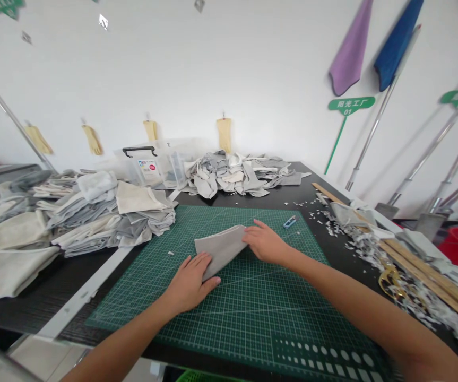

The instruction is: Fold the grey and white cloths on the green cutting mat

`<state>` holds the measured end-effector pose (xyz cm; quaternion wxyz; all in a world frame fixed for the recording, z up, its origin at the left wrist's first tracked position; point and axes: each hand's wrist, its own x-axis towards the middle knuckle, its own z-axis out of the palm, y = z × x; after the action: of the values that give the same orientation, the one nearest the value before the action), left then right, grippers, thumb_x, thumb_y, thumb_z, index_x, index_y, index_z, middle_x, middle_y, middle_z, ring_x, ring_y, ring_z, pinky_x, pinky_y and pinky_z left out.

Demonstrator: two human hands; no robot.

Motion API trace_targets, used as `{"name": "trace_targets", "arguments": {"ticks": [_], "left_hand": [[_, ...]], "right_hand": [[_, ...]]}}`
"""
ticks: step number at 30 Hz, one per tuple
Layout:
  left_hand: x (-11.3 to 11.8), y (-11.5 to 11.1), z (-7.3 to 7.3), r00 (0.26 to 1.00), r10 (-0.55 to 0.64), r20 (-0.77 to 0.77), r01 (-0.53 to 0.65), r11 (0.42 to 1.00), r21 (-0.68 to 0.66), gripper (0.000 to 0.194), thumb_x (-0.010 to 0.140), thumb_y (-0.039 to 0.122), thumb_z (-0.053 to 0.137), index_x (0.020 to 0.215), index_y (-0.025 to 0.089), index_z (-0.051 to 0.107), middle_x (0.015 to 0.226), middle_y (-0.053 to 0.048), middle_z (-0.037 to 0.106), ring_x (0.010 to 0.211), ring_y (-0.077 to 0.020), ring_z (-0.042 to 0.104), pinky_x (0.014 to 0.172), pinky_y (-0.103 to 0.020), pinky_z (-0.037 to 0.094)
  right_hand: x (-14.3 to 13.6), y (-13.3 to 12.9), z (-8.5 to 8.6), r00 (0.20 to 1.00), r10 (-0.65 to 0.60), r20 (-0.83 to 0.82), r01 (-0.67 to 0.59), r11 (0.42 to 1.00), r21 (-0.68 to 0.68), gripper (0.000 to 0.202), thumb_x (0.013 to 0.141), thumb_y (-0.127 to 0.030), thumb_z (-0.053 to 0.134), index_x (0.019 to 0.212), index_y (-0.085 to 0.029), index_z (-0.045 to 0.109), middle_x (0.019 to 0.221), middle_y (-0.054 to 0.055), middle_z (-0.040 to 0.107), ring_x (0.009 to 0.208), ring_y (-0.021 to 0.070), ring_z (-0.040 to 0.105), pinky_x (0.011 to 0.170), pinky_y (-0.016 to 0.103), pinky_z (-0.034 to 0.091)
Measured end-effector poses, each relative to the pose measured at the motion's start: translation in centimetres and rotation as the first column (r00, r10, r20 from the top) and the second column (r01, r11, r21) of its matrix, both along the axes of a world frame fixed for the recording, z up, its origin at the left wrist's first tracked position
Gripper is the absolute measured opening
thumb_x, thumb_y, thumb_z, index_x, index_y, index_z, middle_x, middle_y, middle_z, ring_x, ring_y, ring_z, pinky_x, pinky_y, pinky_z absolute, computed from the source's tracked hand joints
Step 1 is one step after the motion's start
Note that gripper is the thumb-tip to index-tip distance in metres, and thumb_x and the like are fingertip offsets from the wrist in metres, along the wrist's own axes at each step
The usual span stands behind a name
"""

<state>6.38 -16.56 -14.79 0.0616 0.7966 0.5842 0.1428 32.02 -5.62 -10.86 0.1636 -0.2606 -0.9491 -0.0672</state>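
Grey felt-like cloth piece (221,248) — folded, flat — under left hand (191,281), right hand (266,243).

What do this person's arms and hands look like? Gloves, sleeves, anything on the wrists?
Both arms are bare as far up as the picture shows, with no sleeve in sight. The left hand and the right hand wear no gloves. No watch, bracelet or ring can be made out on either one. No markings or tape show on the forearms.
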Motion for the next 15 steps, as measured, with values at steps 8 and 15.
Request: {"name": "trace_targets", "arguments": {"ticks": [8, 15], "left_hand": [[3.3, 3.7, 7.5, 0.932, 0.003, 0.362, -0.119, 0.947, 0.298, 0.076, 0.079, 0.047, 0.053, 0.139, 0.014, 0.022, 0.141, -0.015, 0.034, 0.129, -0.0268, 0.033, 0.103, -0.042, 0.031], [5.8, 5.7, 13.1, 0.885, -0.141, 0.444, -0.058, 0.913, 0.405, 0.038, 0.081, 0.024, 0.049, 0.118, 0.018, 0.050, 0.112, -0.007, 0.060, 0.100, -0.0213, 0.056, 0.089, -0.035, 0.042]], "right_hand": [[-3.9, 2.6, 8.2, 0.997, 0.046, -0.064, -0.026, 0.956, 0.292, 0.018, 0.083, -0.019, 0.048, 0.093, -0.018, 0.063, 0.083, 0.006, 0.067, 0.086, 0.0189, 0.058, 0.105, 0.045, 0.018], [-5.1, 2.0, 11.4, 0.988, 0.145, -0.051, -0.125, 0.950, 0.286, 0.015, 0.080, -0.016, 0.049, 0.087, -0.016, 0.063, 0.078, 0.006, 0.064, 0.078, 0.0177, 0.055, 0.090, 0.037, 0.035]]}}
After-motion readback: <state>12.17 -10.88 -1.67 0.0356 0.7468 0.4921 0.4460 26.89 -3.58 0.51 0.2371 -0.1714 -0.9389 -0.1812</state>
